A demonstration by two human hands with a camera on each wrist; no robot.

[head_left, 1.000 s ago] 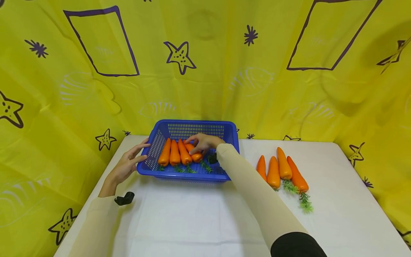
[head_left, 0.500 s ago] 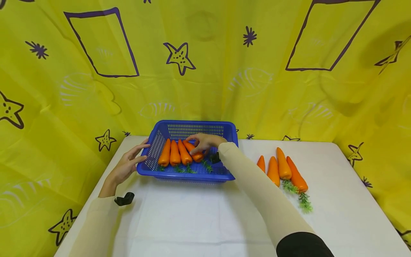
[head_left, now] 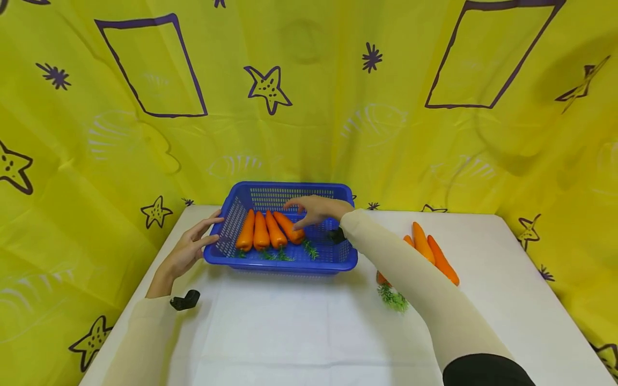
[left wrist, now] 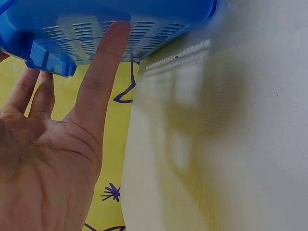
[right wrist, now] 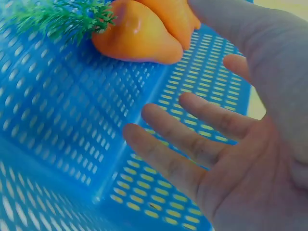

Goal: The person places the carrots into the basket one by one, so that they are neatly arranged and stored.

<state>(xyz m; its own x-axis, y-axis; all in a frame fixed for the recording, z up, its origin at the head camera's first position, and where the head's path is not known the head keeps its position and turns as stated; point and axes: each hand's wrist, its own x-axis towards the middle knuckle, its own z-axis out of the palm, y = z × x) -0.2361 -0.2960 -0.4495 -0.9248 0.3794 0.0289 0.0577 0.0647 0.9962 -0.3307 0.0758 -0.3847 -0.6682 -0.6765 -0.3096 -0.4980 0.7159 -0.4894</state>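
Blue basket sat near bench's far edge, four carrots inside.
Left hand spread, touching basket; right hand spread over it.

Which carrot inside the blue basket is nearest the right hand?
The rightmost carrot in the blue basket, right by the right hand; the other three carrots in there lie further left.

In the head view, the worktop is leaving room at lower centre; the basket is blocking mid-frame, the right sleeve barring lower right.
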